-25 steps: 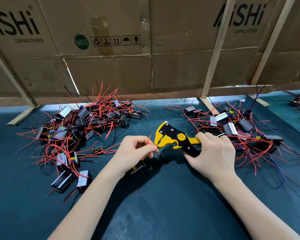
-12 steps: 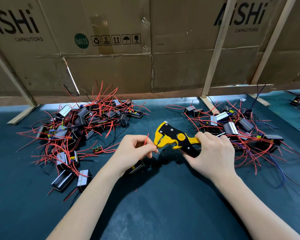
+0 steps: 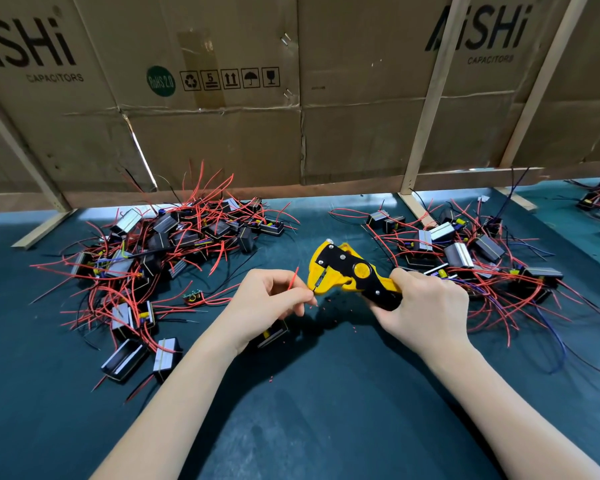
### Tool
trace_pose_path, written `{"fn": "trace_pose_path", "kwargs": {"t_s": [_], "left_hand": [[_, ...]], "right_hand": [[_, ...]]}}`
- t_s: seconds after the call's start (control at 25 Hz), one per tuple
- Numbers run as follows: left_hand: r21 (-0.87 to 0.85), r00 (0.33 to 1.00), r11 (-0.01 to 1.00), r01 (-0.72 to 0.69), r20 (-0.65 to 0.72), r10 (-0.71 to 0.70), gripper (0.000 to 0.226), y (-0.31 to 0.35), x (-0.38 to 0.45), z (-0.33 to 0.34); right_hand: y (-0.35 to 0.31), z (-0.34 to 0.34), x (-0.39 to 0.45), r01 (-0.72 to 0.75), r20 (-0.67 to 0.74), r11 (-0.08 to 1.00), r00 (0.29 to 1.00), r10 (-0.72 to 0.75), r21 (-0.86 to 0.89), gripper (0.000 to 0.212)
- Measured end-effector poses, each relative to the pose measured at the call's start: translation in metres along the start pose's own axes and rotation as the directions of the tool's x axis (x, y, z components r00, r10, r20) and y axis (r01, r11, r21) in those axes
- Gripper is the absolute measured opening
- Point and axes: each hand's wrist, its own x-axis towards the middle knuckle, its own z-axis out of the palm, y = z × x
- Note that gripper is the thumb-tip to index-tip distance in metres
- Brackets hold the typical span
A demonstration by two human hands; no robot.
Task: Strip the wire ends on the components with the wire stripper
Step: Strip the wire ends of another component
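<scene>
Your left hand (image 3: 274,299) pinches a red wire (image 3: 293,280), its end at the stripper (image 3: 347,271) mouth; your right hand (image 3: 426,306) grips the handles. Component (image 3: 274,332) sits under your left hand. Seat the end squarely before squeezing, keep the wire straight. Piles of components lie at 10 o'clock (image 3: 160,244) and 2 o'clock (image 3: 471,251) on the tabletop (image 3: 326,410).

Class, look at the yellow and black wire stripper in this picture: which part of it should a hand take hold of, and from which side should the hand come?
Grip the wire stripper by its handles, coming from the right, as the right hand does here. The handles run toward the right while the yellow head points left at the red wire pinched by the left hand, so this likely keeps the mouth free.
</scene>
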Motion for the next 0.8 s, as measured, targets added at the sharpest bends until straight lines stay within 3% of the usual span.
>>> {"fn": "trace_pose_path", "kwargs": {"t_s": [0.2, 0.44, 0.8], "left_hand": [[0.056, 0.998, 0.998, -0.008, 0.057, 0.005, 0.016, 0.000, 0.001, -0.005], [0.068, 0.984, 0.997, 0.021, 0.173, -0.032, 0.020, 0.001, 0.000, -0.011], [-0.026, 0.997, 0.999, -0.044, 0.066, 0.046, 0.024, 0.006, -0.002, -0.004]], "right_hand": [[0.001, 0.001, -0.001, -0.056, 0.080, 0.998, 0.995, 0.057, -0.016, 0.050], [0.012, 0.006, 0.001, -0.104, 0.045, 0.990, 0.993, 0.109, -0.091, 0.054], [0.016, 0.007, 0.002, -0.189, 0.079, 0.980, 0.978, 0.193, -0.058, 0.053]]}}
